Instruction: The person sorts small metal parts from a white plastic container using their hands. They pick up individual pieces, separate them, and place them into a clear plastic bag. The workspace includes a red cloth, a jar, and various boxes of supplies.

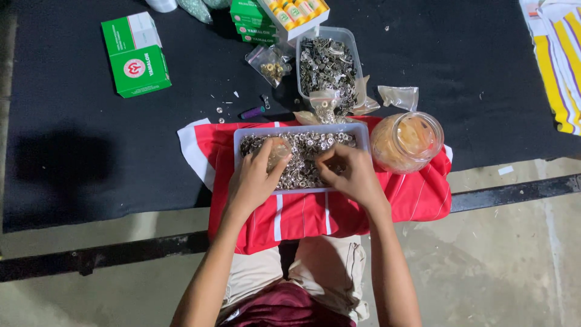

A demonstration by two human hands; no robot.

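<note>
A shallow clear plastic tray [361, 131] full of small silver metal snap fasteners [308, 145] rests on a folded red cloth with white stripes [417, 194]. My left hand [254, 178] is over the tray's left part and holds a small clear plastic bag [278, 151]. My right hand [351, 172] is over the tray's right part with its fingers pinched together among the fasteners; what they grip is too small to make out.
A second clear tub of metal parts [330, 60] stands behind the tray. A round clear jar [407, 141] sits at the right. Green and white boxes [136, 54], small filled bags [270, 63] and striped fabric [560, 60] lie on the black tabletop [91, 151].
</note>
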